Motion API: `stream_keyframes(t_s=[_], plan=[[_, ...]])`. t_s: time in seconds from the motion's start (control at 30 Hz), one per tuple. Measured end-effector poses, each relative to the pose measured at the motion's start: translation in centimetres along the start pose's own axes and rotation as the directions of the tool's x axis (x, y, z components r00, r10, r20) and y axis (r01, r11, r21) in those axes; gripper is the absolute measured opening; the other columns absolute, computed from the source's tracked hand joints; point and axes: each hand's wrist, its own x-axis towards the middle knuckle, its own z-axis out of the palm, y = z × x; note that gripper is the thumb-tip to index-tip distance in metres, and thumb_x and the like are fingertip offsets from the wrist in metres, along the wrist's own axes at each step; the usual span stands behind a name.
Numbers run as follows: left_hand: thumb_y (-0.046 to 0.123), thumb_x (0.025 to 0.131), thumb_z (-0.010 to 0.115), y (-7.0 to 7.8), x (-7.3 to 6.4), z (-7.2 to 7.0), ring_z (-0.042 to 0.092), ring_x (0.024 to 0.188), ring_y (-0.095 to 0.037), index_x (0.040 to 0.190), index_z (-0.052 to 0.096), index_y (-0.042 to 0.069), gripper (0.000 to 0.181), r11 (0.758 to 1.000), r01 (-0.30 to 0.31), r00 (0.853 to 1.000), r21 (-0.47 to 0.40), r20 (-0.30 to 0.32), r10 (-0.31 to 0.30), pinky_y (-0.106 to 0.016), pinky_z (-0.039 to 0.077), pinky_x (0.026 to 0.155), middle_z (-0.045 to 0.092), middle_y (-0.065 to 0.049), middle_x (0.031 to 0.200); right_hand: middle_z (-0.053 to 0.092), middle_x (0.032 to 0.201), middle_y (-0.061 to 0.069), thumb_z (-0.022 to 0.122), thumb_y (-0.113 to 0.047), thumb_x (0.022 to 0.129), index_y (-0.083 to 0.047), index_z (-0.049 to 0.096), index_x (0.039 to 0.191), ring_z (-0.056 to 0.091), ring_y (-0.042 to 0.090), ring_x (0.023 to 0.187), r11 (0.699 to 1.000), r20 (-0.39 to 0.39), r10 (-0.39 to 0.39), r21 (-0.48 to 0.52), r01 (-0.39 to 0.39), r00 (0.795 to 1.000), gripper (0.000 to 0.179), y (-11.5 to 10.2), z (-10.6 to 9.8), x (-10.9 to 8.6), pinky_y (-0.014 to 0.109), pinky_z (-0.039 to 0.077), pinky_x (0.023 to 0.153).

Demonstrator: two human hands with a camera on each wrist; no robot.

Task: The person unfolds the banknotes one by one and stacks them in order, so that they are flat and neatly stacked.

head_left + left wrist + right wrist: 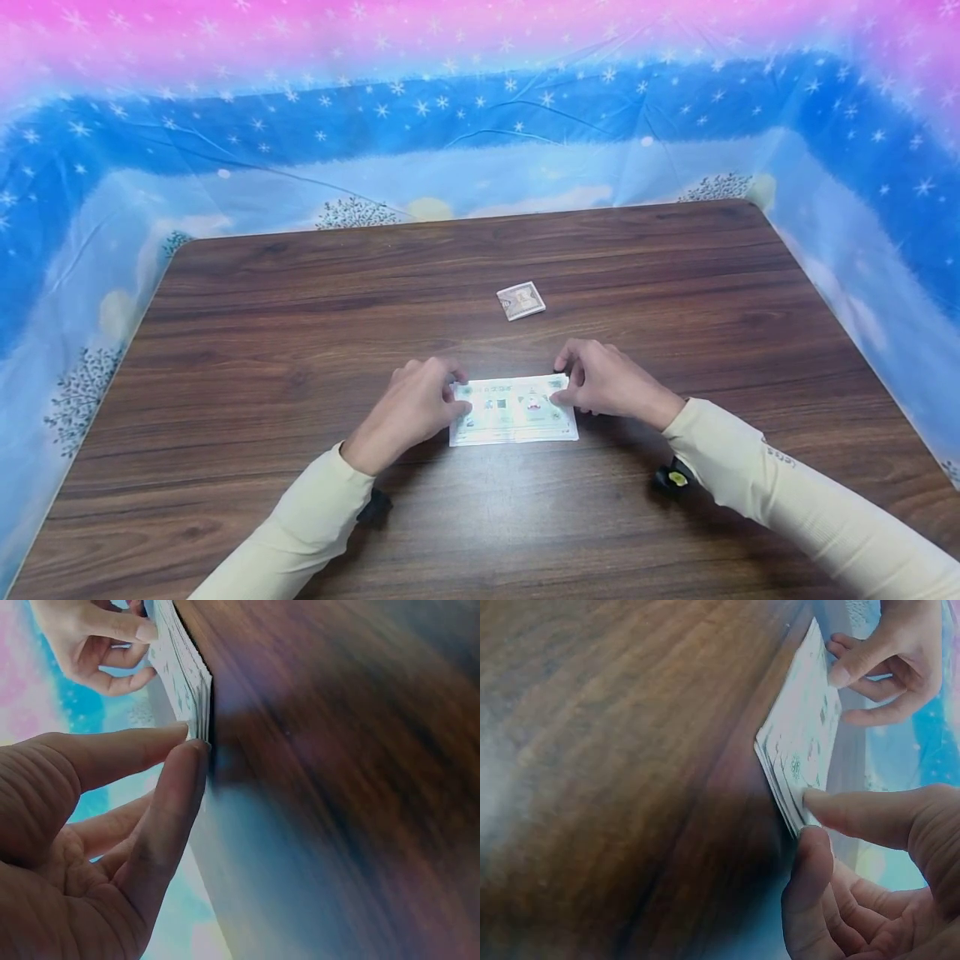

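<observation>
A thin stack of pale banknotes (517, 421) lies near the middle of the table, its top face washed out by glare. At its left end, my left hand (420, 400) pinches the stack between thumb and a finger (176, 776). My right hand (611, 379) holds the opposite end, its thumb (855, 814) on the top note and a fingertip at the edge. Several layered edges of the stack (196, 694) show in the left wrist view. Beyond the hands sits a small brown-and-white folded paper (521, 301), apart from both; its kind is unclear.
The dark wood-grain table (300, 308) has rounded far corners. A pink and blue cloth with snowflakes (480, 108) hangs along its back and sides. Under each forearm is a black wrist device (672, 479).
</observation>
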Motion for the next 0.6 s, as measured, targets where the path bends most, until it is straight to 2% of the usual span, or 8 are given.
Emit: stream_keyframes(t_s=[0.23, 0.4, 0.6], plan=[[0.019, 0.090, 0.078, -0.3, -0.1, -0.8, 0.060, 0.054, -0.009, 0.107, 0.073, 0.004, 0.023, 0.998, -0.003, 1.000, -0.065, -0.030, 0.002, -0.028, 0.047, 0.053, 0.068, 0.002, 0.069, 0.067, 0.073, 0.006, 0.081, -0.023, 0.088, 0.000, 0.063, 0.104, 0.063, 0.017, 0.053, 0.998, -0.032, 0.012, 0.059, -0.010, 0.999, 0.033, -0.2, -1.5, 1.2, 0.032, 0.053, 0.051], [0.019, 0.094, 0.073, -0.5, -0.1, -1.1, 0.063, 0.053, -0.008, 0.108, 0.071, 0.004, 0.020, 0.993, -0.007, 1.000, -0.121, -0.030, 0.003, -0.028, 0.047, 0.052, 0.072, 0.000, 0.072, 0.067, 0.076, 0.009, 0.077, -0.021, 0.092, 0.000, 0.064, 0.101, 0.064, 0.018, 0.057, 0.995, -0.090, 0.044, 0.092, -0.036, 0.995, 0.026, 0.0, -2.1, 3.5, 0.032, 0.055, 0.054], [0.020, 0.095, 0.072, -0.5, -0.2, -1.1, 0.064, 0.054, -0.008, 0.106, 0.072, 0.005, 0.018, 0.990, -0.005, 0.999, -0.139, -0.037, 0.000, -0.028, 0.047, 0.053, 0.073, 0.001, 0.074, 0.067, 0.082, 0.010, 0.076, -0.014, 0.091, 0.001, 0.066, 0.102, 0.065, 0.020, 0.063, 0.988, -0.169, 0.088, 0.141, -0.064, 0.982, 0.021, 0.4, -2.6, 6.4, 0.031, 0.055, 0.057]])
